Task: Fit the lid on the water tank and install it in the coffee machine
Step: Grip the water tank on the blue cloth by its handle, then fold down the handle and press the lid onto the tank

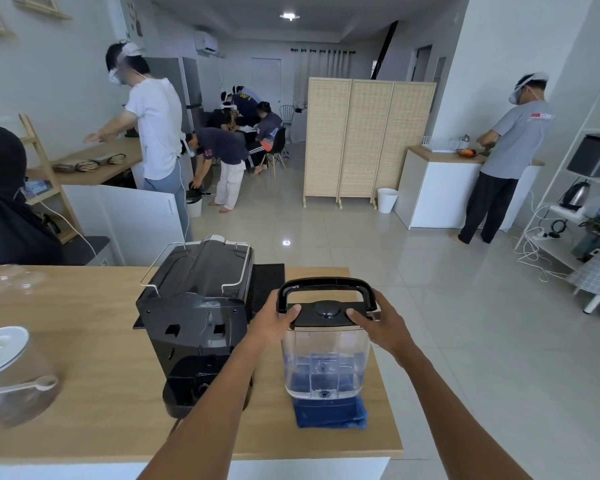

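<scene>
A clear plastic water tank [324,363] stands upright on a folded blue cloth [331,414] near the right end of the wooden counter. A black lid [326,313] with a raised carrying handle [326,284] lies on the tank's top. My left hand [274,322] grips the lid's left end, thumb on top. My right hand [381,323] grips its right end the same way. The black coffee machine [198,317] stands just left of the tank, its back facing me, with an empty bay at its base.
A black drip mat [267,282] lies behind the machine. A glass jar with a white lid and a spoon [11,375] sits at the counter's left. The counter's right edge [385,375] is close beside the tank. Several people work farther back in the room.
</scene>
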{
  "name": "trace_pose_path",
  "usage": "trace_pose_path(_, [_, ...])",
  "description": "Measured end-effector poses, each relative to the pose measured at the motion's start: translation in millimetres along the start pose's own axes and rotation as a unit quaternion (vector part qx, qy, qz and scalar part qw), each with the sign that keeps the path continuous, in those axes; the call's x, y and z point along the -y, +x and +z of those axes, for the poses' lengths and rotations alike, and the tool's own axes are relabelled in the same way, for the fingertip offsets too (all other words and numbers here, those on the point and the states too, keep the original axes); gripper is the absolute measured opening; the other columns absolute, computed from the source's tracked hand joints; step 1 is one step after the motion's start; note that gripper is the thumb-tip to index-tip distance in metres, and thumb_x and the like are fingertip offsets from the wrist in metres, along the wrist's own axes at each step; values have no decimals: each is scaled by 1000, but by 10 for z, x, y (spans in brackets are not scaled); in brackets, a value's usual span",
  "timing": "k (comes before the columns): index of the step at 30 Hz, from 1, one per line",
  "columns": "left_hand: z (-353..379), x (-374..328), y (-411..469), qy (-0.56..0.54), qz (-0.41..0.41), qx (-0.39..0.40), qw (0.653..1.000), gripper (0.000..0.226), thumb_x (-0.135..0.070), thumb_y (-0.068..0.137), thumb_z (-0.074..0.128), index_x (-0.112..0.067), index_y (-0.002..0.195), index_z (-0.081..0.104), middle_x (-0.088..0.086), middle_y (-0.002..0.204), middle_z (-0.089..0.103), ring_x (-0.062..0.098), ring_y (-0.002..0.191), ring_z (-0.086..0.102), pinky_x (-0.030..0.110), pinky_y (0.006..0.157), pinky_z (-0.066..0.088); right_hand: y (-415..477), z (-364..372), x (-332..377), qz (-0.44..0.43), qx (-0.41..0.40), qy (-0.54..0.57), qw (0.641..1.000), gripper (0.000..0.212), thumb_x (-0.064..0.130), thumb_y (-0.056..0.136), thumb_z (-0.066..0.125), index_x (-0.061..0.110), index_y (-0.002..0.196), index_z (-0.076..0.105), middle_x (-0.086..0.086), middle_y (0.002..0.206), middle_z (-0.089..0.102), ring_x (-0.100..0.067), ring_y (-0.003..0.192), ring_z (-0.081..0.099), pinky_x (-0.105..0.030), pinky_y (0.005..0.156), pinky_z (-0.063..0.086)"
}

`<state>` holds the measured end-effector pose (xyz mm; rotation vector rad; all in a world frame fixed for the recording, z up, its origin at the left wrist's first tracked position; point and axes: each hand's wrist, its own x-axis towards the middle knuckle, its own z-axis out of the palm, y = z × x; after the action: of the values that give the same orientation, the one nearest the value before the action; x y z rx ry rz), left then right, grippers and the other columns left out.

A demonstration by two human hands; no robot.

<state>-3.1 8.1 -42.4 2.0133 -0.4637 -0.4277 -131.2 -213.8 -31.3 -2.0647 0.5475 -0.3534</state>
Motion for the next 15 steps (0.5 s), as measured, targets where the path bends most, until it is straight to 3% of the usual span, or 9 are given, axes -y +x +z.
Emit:
trace_pose_path(6, [10, -4, -66, 67, 67, -45, 995, 53, -49, 99, 52, -37, 146, 32, -2, 116, 72, 17, 93, 70, 46, 92, 56, -68, 0, -53, -40, -16, -3, 999, 67, 43, 92, 66, 30, 152, 37, 0, 136, 62, -25, 118, 63, -31, 92, 49])
trace_pose_path(10, [33, 39, -77, 108, 91, -72, 987, 55, -47, 101, 49, -37, 150, 28, 1, 87, 72, 9, 62, 61, 38, 70, 58, -105, 12, -90, -77, -38, -24, 996, 66, 38, 96, 62, 30, 154, 33, -4, 136, 64, -28, 123, 63, -31, 95, 48])
trace_pose_path(12, [35, 51, -74, 120, 99, -79, 985, 56, -47, 101, 48, -35, 152, 27, 4, 87, 74, 11, 60, 60, 42, 72, 60, -121, 16, -88, -87, -51, -35, 994, 65, 37, 97, 61, 30, 155, 32, -5, 136, 65, -29, 123, 63, -36, 98, 50])
trace_pose_path(15, [21, 27, -108, 133, 102, -70, 983, 62, -51, 100, 48, -32, 154, 24, 4, 98, 75, 15, 67, 65, 46, 80, 60, -143, 16, -105, -110, -60, -52, 991, 65, 38, 98, 59, 33, 155, 29, -2, 130, 68, -30, 111, 69, -37, 91, 53])
